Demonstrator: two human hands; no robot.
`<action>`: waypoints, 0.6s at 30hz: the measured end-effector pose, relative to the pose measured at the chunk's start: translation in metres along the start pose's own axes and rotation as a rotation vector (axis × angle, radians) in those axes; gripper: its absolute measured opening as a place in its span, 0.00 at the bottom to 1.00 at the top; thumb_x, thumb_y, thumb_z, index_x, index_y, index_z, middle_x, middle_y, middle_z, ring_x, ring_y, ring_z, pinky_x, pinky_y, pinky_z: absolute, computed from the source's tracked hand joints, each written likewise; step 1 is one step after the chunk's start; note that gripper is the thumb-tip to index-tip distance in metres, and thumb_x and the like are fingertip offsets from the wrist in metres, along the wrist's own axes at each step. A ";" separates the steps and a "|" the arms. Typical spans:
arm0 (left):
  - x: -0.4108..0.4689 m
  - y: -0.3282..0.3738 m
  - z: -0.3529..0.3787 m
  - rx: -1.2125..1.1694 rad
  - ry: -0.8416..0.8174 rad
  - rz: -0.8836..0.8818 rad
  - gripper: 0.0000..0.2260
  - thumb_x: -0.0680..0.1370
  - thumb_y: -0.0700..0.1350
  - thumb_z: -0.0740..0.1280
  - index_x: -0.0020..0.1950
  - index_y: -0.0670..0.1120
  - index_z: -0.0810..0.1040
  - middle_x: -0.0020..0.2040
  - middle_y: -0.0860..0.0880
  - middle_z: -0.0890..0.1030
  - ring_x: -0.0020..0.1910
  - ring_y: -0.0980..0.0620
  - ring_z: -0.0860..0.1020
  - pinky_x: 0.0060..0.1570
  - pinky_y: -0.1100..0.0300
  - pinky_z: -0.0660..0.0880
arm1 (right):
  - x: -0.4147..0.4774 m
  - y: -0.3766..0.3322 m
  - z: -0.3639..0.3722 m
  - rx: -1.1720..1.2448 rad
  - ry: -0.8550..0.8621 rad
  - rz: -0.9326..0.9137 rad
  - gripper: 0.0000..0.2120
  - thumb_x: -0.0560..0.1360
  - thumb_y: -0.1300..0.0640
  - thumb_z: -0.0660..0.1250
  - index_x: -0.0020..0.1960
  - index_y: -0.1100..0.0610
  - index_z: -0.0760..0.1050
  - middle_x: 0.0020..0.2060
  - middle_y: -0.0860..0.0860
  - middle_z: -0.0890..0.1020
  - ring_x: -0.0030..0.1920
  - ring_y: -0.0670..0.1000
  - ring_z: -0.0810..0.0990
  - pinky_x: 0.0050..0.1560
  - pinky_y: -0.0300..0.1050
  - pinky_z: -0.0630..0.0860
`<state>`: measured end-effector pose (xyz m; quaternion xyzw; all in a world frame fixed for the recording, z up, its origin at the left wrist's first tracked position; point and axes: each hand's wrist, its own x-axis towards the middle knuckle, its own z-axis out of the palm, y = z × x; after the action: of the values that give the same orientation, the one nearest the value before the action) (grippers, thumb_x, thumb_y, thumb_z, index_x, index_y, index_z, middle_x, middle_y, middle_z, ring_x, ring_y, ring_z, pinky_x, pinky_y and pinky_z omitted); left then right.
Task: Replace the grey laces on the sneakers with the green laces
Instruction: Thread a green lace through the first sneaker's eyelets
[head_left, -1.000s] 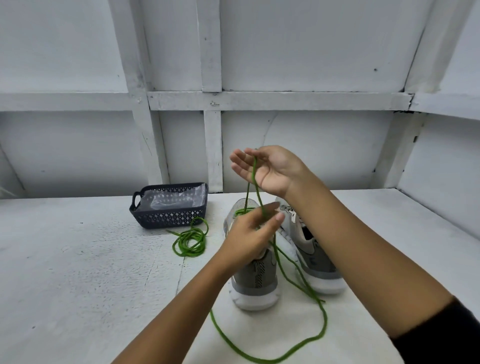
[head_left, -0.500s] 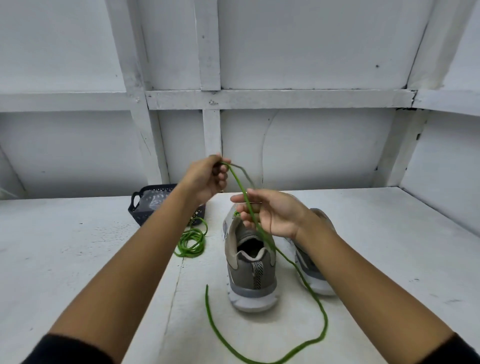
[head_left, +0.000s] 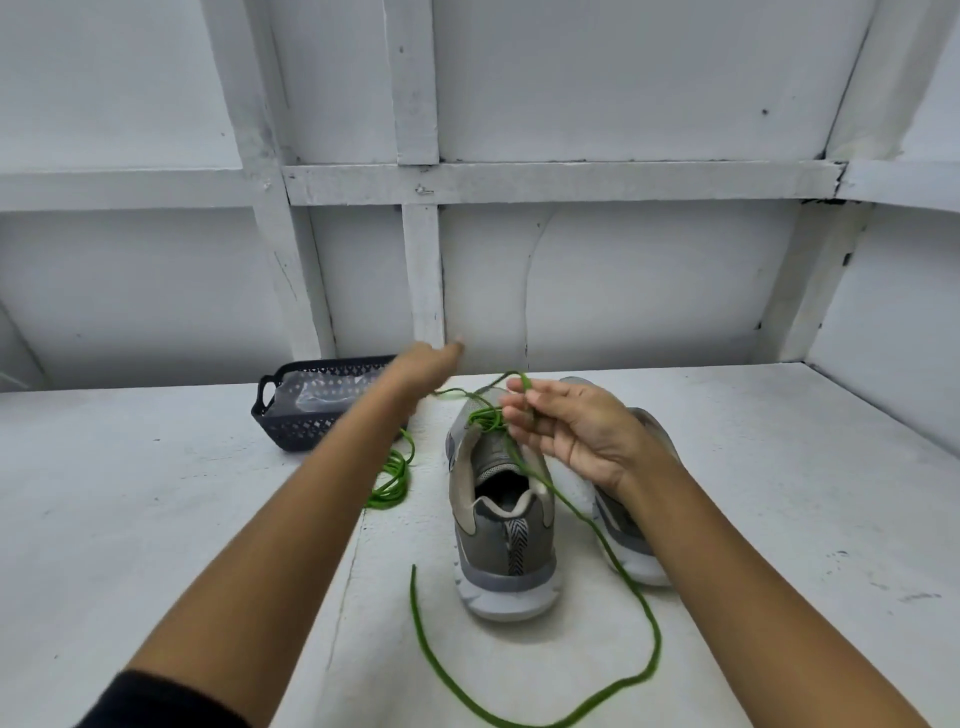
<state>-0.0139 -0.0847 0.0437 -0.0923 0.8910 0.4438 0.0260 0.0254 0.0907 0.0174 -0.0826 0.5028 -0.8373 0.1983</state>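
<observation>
Your left hand (head_left: 423, 366) has swung beyond the sneaker (head_left: 506, 540), grip blurred, cannot tell; your right hand (head_left: 576, 431) pinches the green lace (head_left: 422, 618) above it, lacing under way.

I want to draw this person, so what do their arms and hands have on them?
A black sleeve covers the top of the left arm; no sleeve shows on the right arm. The left hand and right hand are bare: no gloves, rings or watch visible.
</observation>
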 end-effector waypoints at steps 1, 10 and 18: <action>-0.005 -0.004 0.010 0.098 0.062 0.076 0.24 0.82 0.56 0.54 0.60 0.37 0.76 0.57 0.42 0.78 0.54 0.44 0.75 0.50 0.57 0.69 | 0.001 0.001 -0.002 -0.020 0.051 -0.052 0.09 0.79 0.68 0.56 0.48 0.65 0.75 0.32 0.54 0.84 0.32 0.47 0.83 0.37 0.40 0.81; -0.029 -0.018 0.066 0.168 0.026 0.145 0.23 0.76 0.58 0.63 0.39 0.37 0.78 0.48 0.32 0.78 0.51 0.35 0.76 0.51 0.50 0.73 | 0.019 0.018 -0.014 -0.517 0.435 -0.298 0.04 0.77 0.61 0.65 0.47 0.58 0.79 0.30 0.44 0.77 0.32 0.42 0.73 0.37 0.38 0.71; -0.028 -0.030 0.066 -0.207 -0.025 0.064 0.09 0.76 0.42 0.62 0.35 0.43 0.71 0.30 0.47 0.67 0.34 0.49 0.67 0.39 0.56 0.65 | 0.029 0.039 -0.015 -0.547 0.480 -0.269 0.04 0.77 0.64 0.64 0.45 0.61 0.77 0.29 0.51 0.75 0.30 0.45 0.74 0.40 0.41 0.77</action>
<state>0.0167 -0.0464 -0.0161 -0.0604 0.8423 0.5354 0.0132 0.0035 0.0750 -0.0258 0.0005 0.7242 -0.6864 -0.0661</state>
